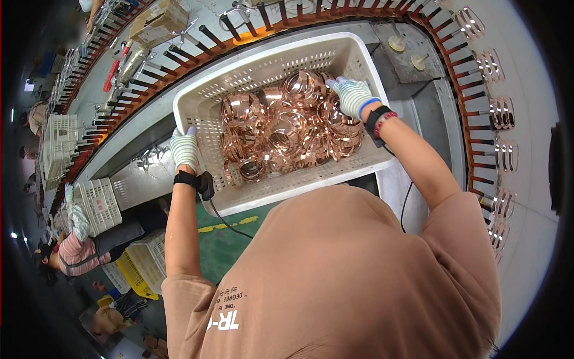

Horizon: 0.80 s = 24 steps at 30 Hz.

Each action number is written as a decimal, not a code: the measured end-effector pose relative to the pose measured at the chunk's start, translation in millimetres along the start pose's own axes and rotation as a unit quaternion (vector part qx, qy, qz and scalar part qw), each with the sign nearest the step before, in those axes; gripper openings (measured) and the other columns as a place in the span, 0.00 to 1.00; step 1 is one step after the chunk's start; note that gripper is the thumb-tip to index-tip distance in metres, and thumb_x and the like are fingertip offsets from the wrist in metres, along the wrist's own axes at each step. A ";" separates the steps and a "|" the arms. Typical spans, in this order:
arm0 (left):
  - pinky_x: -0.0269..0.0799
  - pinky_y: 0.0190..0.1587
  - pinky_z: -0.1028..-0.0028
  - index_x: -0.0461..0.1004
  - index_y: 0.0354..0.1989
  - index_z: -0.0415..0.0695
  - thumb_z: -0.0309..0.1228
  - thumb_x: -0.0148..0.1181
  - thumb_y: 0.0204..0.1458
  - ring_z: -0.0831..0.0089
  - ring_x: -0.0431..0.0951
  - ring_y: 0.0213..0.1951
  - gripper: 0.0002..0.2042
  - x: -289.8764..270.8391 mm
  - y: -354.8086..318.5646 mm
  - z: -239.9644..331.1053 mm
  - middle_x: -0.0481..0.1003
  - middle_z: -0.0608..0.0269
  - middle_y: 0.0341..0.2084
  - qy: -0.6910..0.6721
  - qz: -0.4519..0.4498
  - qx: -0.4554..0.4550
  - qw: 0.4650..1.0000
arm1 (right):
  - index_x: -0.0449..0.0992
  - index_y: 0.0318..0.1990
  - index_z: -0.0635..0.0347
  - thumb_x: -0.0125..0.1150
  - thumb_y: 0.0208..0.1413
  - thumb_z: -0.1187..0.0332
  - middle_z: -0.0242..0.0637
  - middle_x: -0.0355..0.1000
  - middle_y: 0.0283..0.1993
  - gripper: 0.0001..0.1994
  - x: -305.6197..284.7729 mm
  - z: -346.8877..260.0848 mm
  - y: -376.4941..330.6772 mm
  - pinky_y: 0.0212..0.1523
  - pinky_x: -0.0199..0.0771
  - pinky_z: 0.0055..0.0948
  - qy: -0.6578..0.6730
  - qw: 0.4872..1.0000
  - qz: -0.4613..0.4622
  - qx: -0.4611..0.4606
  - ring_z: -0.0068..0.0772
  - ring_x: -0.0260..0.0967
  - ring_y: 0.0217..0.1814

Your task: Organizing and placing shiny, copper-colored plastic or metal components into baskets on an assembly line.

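Observation:
A white plastic basket (281,197) with slotted walls lies in front of me, tilted in the view. Heaped inside it are several shiny copper-coloured metal pieces (287,134), rounded and banded like open rings. My left hand (184,149), in a striped knit glove, is closed on the basket's left rim, part of its fingers hidden by the wall. At the basket's upper right, my right hand (354,99) wears a matching glove and lies over the copper pieces, its fingers stretched out and touching the heap. I see no piece lifted by either hand.
A curved conveyor rail (215,48) with upright dark pegs runs behind and to the right; banded metal pieces (502,113) hang along its right side. A cardboard box (158,23) stands beyond. At left, another person (84,251) is beside a white basket (98,206).

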<state>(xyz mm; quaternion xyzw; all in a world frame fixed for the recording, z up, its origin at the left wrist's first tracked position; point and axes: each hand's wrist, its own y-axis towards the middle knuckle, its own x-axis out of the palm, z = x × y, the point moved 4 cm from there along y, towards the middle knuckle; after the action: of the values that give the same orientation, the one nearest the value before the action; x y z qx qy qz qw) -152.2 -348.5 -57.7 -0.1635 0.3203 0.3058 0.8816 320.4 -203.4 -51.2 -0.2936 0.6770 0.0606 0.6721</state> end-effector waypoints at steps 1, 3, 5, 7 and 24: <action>0.73 0.35 0.70 0.75 0.50 0.35 0.32 0.62 0.54 0.73 0.74 0.29 0.17 -0.7 3.5 5.0 0.80 0.59 0.35 -0.005 0.004 0.010 1.000 | 0.70 0.63 0.54 0.61 0.50 0.74 0.48 0.72 0.58 0.29 -9.9 1.5 -5.7 0.58 0.72 0.45 0.018 0.999 0.046 -0.019 0.52 0.71 0.60; 0.74 0.47 0.61 0.75 0.51 0.35 0.37 0.62 0.53 0.56 0.81 0.41 0.21 -5.2 1.2 3.0 0.81 0.46 0.41 0.057 -0.011 -0.001 0.998 | 0.71 0.62 0.53 0.60 0.52 0.72 0.48 0.72 0.58 0.26 -25.0 11.7 -41.0 0.58 0.72 0.44 0.064 0.994 0.074 -0.055 0.51 0.71 0.59; 0.72 0.54 0.60 0.73 0.55 0.36 0.36 0.64 0.50 0.51 0.78 0.50 0.24 -10.6 -34.5 9.8 0.78 0.43 0.48 -0.030 0.011 0.007 0.999 | 0.73 0.59 0.54 0.59 0.53 0.71 0.47 0.73 0.56 0.22 -30.4 9.4 -96.5 0.57 0.71 0.44 0.122 0.969 0.199 -0.073 0.50 0.72 0.57; 0.69 0.60 0.58 0.72 0.58 0.38 0.31 0.66 0.46 0.49 0.74 0.56 0.27 -24.2 -49.9 53.9 0.75 0.43 0.54 0.186 0.123 0.137 0.965 | 0.74 0.55 0.54 0.58 0.54 0.71 0.45 0.74 0.54 0.19 -48.0 10.4 -119.2 0.58 0.70 0.45 0.175 0.965 0.191 -0.037 0.48 0.71 0.56; 0.75 0.38 0.55 0.76 0.41 0.46 0.48 0.60 0.56 0.56 0.80 0.37 0.17 218.6 102.8 397.9 0.80 0.50 0.38 -0.284 -0.312 -0.093 0.902 | 0.77 0.50 0.55 0.57 0.54 0.65 0.36 0.76 0.36 0.16 2.1 -0.4 -209.5 0.40 0.74 0.41 0.204 0.953 0.210 -0.076 0.38 0.75 0.38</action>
<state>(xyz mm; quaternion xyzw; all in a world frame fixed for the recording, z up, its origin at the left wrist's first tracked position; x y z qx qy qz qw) 99.4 17.2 82.4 -0.2426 -0.0413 0.0767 0.9662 420.6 -376.1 12.4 -0.2011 0.8397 0.1899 0.4673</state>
